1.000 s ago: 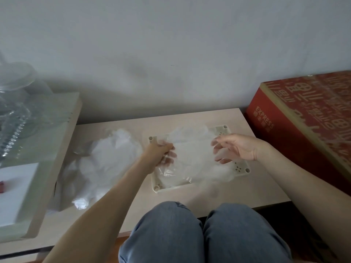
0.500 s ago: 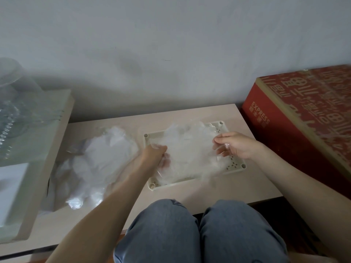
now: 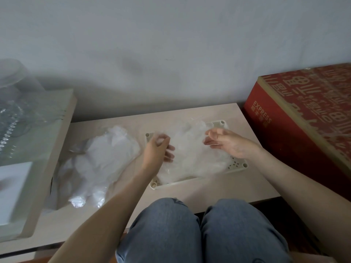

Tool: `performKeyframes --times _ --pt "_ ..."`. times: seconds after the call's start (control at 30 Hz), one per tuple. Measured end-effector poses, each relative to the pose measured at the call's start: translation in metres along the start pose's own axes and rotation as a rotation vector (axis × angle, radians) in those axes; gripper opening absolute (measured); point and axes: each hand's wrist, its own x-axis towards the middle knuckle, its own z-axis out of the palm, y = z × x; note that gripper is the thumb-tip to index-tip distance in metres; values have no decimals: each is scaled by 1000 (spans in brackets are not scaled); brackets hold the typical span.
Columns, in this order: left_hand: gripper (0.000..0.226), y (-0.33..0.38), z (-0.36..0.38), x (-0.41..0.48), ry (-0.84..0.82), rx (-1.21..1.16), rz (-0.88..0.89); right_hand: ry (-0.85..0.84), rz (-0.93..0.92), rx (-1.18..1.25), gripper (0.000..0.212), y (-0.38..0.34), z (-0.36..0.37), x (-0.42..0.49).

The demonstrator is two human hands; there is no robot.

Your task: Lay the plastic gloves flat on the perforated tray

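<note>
Since half a second ago the right hand (image 3: 230,144) has loosened from its pinch at the glove's edge, and the left hand (image 3: 157,150) has shifted a little toward the tray's 10 o'clock corner. The clear plastic glove (image 3: 191,154) has sunk lower over the perforated tray (image 3: 236,165).

The left hand is curled, thumb and fingertips closed on the film at the glove's 9 o'clock edge; some fingers show blurred through the plastic. The right hand is half open at the glove's 2 o'clock side, thumb up and fingers loosely bent. Whether it grips the film I cannot tell, since the plastic there is nearly invisible.

The glove covers most of the cream tray, crumpled rather than smooth. The tray's corner posts and a patch of holes at 4 o'clock stay uncovered. The tray sits on a pale low table (image 3: 252,188), near its 3 o'clock end.

At the tray's 9 o'clock, just beside the left forearm, lies a loose pile of plastic gloves (image 3: 100,164) on the same table. At the table's 3 o'clock stands a red carton (image 3: 296,133) printed EXPRESS. At 9 o'clock a raised cream platform (image 3: 47,149) carries clear glassware (image 3: 13,111), blurred. Two knees in blue jeans (image 3: 199,230) fill the 6 o'clock edge.
</note>
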Motion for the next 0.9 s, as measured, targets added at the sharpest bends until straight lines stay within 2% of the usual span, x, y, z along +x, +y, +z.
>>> performKeyframes --times 0.03,0.1,0.23,0.4,0.47,0.63,0.77,0.9 --pt "5 4 0 -2 -20 -22 36 -32 9 43 92 1 2 1" --pt "6 14 4 -5 -54 -71 79 -84 21 159 102 2 3 3" --pt "15 43 21 -12 -152 -172 137 -162 31 387 104 3 13 5" --pt "10 80 47 -13 -378 -487 161 -312 18 518 110 -1 32 4" --pt "10 87 53 -11 -406 -579 153 -347 -29 575 109 -4 37 2" --pt "6 69 47 1 -339 -670 98 -346 -49 771 100 -4 34 -3" --pt "16 42 29 6 -152 -474 7 -271 -40 785 68 5 23 -5" --pt "12 26 16 5 -20 -182 -50 -268 -18 767 60 8 18 -6"
